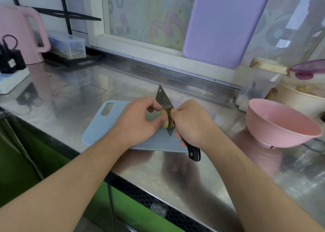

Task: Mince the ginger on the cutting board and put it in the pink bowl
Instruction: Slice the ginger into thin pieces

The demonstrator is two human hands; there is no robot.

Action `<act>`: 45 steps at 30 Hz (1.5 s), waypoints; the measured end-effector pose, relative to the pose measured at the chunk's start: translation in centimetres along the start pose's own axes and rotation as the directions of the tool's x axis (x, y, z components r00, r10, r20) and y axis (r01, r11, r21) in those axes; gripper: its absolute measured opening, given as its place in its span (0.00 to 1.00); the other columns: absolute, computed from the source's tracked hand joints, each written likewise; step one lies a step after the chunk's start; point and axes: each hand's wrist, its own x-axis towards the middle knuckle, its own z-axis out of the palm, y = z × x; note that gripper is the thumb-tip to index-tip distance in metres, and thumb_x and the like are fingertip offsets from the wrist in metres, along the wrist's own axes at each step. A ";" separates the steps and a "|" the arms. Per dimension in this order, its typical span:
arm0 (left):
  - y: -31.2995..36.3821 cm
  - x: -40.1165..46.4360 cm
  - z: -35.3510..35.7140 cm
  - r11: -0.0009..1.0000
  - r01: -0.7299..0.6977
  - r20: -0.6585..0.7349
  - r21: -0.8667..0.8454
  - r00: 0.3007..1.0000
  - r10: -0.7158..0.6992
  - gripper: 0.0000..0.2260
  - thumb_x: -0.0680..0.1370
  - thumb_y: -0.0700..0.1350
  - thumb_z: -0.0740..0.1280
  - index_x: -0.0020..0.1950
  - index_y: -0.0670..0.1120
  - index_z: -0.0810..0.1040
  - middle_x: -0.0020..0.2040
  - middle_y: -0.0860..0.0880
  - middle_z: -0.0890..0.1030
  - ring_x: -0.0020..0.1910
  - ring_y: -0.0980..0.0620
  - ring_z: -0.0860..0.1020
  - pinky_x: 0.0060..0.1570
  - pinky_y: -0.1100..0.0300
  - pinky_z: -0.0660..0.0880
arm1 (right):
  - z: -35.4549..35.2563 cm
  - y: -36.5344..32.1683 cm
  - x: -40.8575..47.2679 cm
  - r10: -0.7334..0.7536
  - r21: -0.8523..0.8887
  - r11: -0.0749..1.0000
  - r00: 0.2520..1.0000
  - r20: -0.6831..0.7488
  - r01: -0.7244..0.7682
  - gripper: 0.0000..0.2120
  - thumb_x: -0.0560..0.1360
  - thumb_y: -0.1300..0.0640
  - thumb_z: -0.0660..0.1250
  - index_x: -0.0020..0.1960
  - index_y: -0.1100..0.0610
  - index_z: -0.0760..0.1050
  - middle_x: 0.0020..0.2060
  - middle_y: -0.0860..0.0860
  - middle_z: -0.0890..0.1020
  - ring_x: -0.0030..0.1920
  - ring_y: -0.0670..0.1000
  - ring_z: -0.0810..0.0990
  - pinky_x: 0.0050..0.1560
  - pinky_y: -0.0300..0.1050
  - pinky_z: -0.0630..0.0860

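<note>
Over a steel table (202, 175), the right hand (192, 124) grips the black handle of a cleaver (163, 99) while the left hand (139, 120) pinches a piece of ginger (165, 118) between thumb and fingers, against the blade. Both work on a grey-blue cutting board (98, 128) that extends left of the hands. The pink bowl (281, 124) stands apart to the right of the right hand, and a lilac board (223, 24) leans at the window beyond.

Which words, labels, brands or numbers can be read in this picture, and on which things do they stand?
None can be read.
Window film: cartoon drawings only, no legible words.
Black charger: a pale label, too small and blurred to read.
Cleaver, pink bowl: no marking visible.
</note>
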 end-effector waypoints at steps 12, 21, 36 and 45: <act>-0.7 0.4 0.5 0.999 -0.041 -0.006 0.031 0.999 0.042 0.09 0.78 0.58 0.72 0.54 0.57 0.80 0.51 0.63 0.79 0.55 0.60 0.76 0.64 0.52 0.71 | -3.4 1.8 0.3 0.024 0.323 0.946 0.991 -0.130 0.020 0.14 0.81 0.61 0.61 0.45 0.74 0.71 0.23 0.57 0.75 0.17 0.54 0.71 0.28 0.42 0.69; -0.9 0.3 1.0 0.951 -0.159 0.118 0.265 0.984 0.132 0.22 0.78 0.69 0.64 0.68 0.61 0.76 0.64 0.64 0.77 0.67 0.58 0.69 0.68 0.59 0.55 | -4.2 2.5 0.6 0.053 0.359 0.933 0.989 -0.141 0.001 0.14 0.80 0.63 0.62 0.36 0.63 0.70 0.23 0.58 0.75 0.17 0.54 0.70 0.26 0.43 0.69; -0.9 0.2 1.1 0.944 -0.178 0.148 0.279 0.979 0.141 0.15 0.81 0.59 0.69 0.67 0.61 0.77 0.63 0.64 0.78 0.63 0.61 0.73 0.69 0.61 0.56 | -3.1 2.8 0.9 0.117 0.169 0.979 0.993 -0.010 -0.114 0.14 0.78 0.64 0.61 0.34 0.58 0.71 0.21 0.52 0.78 0.19 0.52 0.75 0.45 0.49 0.72; 0.9 0.3 1.3 0.946 -0.203 0.220 0.252 0.964 0.148 0.22 0.77 0.61 0.70 0.70 0.65 0.70 0.61 0.61 0.73 0.57 0.56 0.76 0.57 0.54 0.75 | -2.9 2.8 0.9 0.119 0.238 0.964 0.993 0.009 -0.118 0.12 0.78 0.61 0.61 0.36 0.56 0.73 0.23 0.54 0.79 0.20 0.55 0.75 0.37 0.45 0.71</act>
